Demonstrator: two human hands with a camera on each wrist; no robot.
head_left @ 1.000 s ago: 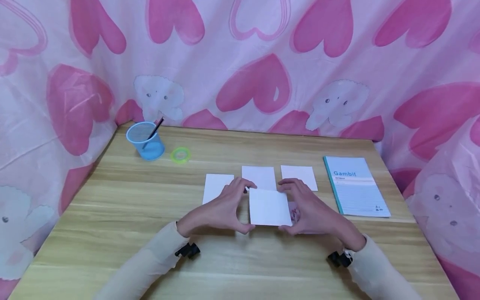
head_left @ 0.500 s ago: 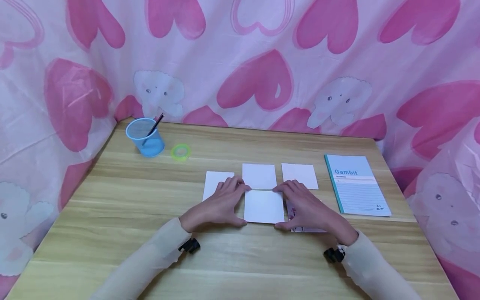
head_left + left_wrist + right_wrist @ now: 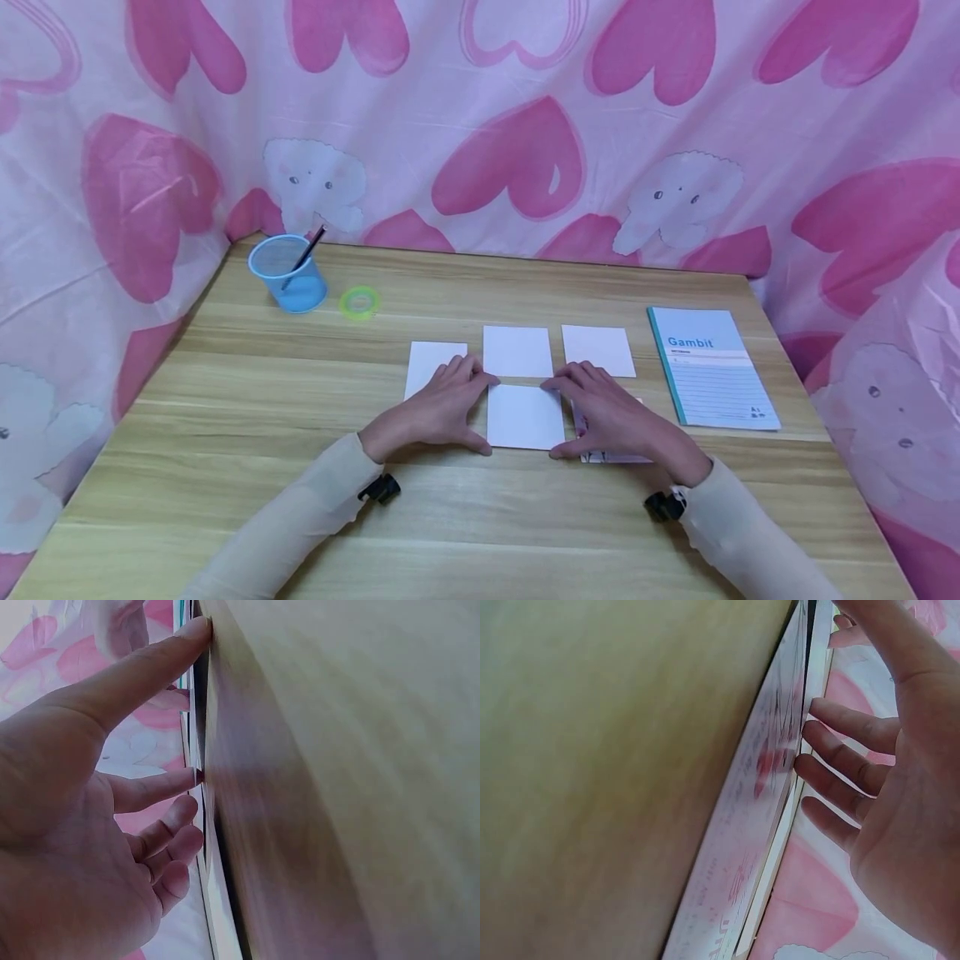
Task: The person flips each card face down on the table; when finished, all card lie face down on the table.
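Note:
A white square card point(image 3: 525, 417) lies flat on the wooden table between both hands. My left hand point(image 3: 438, 408) has its thumb at the card's near left corner and index finger at the far left corner, holding that side. Its other fingers are loosely bent in the left wrist view. My right hand point(image 3: 618, 417) spans the right side likewise, index finger at the far edge and thumb near the front corner. Beneath the right hand lies a printed card point(image 3: 742, 802) with pink and dark markings, partly hidden. Another white card point(image 3: 435, 367) lies partly behind the left hand.
Two more white cards, a middle one point(image 3: 516, 352) and a right one point(image 3: 598, 350), lie behind the hands. A Gambit notebook point(image 3: 712, 367) sits at right. A blue mesh cup point(image 3: 298, 287) with a dark pen and a green tape roll point(image 3: 360, 302) stand back left.
The white card, raised and held in both hands a second ago, has come down and left onto the table, in line with the middle back card. It has since shifted slightly nearer.

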